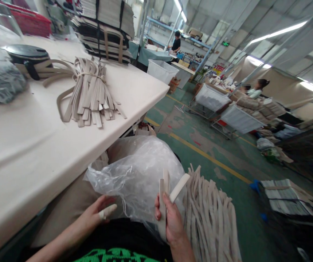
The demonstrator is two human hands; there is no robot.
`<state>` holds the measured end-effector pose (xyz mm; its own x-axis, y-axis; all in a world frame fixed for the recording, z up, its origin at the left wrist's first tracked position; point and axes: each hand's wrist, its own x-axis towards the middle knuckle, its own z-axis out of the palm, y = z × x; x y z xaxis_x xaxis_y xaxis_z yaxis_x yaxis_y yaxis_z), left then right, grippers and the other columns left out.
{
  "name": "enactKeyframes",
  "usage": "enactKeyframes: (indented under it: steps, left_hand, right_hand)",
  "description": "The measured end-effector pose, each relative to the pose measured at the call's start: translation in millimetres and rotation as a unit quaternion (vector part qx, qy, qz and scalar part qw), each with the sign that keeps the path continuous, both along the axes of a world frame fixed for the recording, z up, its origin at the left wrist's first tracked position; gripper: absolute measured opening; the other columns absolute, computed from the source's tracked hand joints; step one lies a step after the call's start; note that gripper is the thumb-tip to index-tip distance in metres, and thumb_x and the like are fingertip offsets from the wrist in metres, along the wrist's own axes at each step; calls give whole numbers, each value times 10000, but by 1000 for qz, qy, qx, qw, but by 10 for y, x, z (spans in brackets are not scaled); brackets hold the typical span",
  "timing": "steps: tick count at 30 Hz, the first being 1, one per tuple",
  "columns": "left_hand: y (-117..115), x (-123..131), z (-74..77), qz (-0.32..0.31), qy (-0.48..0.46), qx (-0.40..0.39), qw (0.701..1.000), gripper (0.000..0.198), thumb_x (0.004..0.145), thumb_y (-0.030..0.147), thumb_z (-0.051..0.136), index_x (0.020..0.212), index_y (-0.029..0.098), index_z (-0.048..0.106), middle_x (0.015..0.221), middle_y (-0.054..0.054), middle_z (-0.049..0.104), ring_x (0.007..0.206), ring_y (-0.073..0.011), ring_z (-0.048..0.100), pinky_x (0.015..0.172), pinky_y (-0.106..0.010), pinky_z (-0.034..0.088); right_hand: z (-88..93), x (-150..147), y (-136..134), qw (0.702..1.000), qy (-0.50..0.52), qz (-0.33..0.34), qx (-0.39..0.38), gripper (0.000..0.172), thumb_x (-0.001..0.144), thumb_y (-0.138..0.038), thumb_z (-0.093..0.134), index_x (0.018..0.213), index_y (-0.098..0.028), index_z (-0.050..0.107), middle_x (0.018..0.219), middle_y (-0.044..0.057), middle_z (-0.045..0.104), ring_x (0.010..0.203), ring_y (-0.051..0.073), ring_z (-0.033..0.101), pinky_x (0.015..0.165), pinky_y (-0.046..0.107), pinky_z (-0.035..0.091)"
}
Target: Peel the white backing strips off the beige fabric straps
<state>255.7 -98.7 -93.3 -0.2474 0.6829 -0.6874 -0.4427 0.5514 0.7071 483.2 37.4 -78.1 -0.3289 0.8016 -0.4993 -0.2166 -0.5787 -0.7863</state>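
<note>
My right hand [172, 216] is closed round a few beige fabric straps [178, 188], whose flat ends stick up above the thumb. To the left, my left hand [101, 208] holds nothing, its fingers apart, with a pale wrap on one finger. It is beside a clear plastic bag [140, 174] spread over my lap. Long beige straps [208, 214] hang in a thick row just right of my right hand. On the table lies a tied bundle of beige straps [90, 91], cut ends toward me.
The pale table [36, 156] fills the left, its edge beside my lap. On it are a strap roll with a black top [26, 54], stacked fabric pieces [107, 29] and a red basket [32, 22]. Bins [241, 118] and other people stand farther back on the green floor.
</note>
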Motion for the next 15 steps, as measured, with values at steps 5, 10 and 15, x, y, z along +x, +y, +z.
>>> enactKeyframes:
  steps: [5, 10, 15]
  left_hand:
    - [455, -63, 5, 88, -35, 17, 995, 677, 695, 614, 721, 1211, 196, 591, 1420, -136, 548, 1247, -329, 559, 821, -342, 559]
    - [1056, -242, 273, -18, 137, 134, 981, 575, 730, 670, 601, 939, 146, 715, 950, -147, 749, 992, -326, 679, 807, -399, 547]
    - [1495, -402, 680, -88, 364, 203, 905, 480, 706, 660, 629, 587, 198, 680, 600, -50, 656, 686, -258, 623, 647, -323, 486]
  right_hand:
    - [13, 76, -14, 995, -19, 82, 55, 492, 809, -609, 675, 799, -117, 653, 733, 45, 640, 426, 48, 479, 403, 167, 309]
    - [123, -11, -101, 968, 0, 215, 130, 498, 886, -616, 559, 988, -141, 672, 1032, 114, 684, 401, 38, 474, 382, 190, 271]
    - [80, -215, -174, 919, -74, 347, 170, 451, 898, -618, 530, 954, -209, 711, 685, 33, 606, 455, 123, 512, 436, 247, 329]
